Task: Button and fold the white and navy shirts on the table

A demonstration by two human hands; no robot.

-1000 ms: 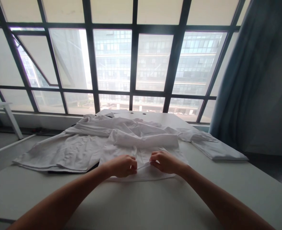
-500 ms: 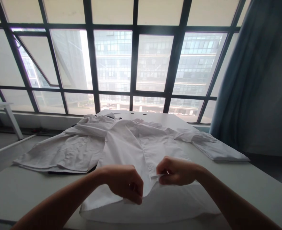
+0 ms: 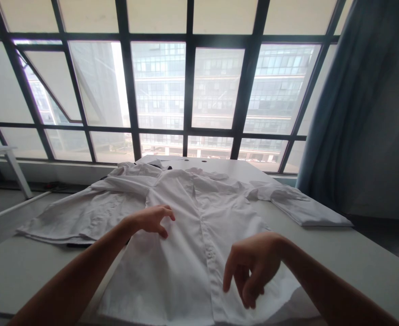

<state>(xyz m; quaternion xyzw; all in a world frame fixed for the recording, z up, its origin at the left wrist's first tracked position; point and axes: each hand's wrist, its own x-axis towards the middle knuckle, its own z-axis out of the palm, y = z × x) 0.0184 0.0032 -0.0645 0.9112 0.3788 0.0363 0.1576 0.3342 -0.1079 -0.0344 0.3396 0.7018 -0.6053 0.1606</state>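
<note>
A white button-front shirt (image 3: pixel 189 244) lies spread flat on the pale table (image 3: pixel 349 253), hem toward me and collar toward the window. My left hand (image 3: pixel 152 219) rests on the shirt's left front panel, fingers apart and curved, holding nothing. My right hand (image 3: pixel 254 267) hovers over the shirt's lower right front, fingers loose and pointing down, empty. The button placket runs between the two hands.
More white garments (image 3: pixel 84 217) lie to the left and behind the shirt. A folded white piece (image 3: pixel 308 213) sits at the right. A large dark-framed window (image 3: pixel 189 90) fills the back; a blue curtain (image 3: pixel 365 113) hangs at right. A white table leg (image 3: pixel 14 170) stands far left.
Both hands were pinching the shirt's hem and drew it toward me, unfolding it. They have now let go; the shirt lies flat, the left hand moved up onto it.
</note>
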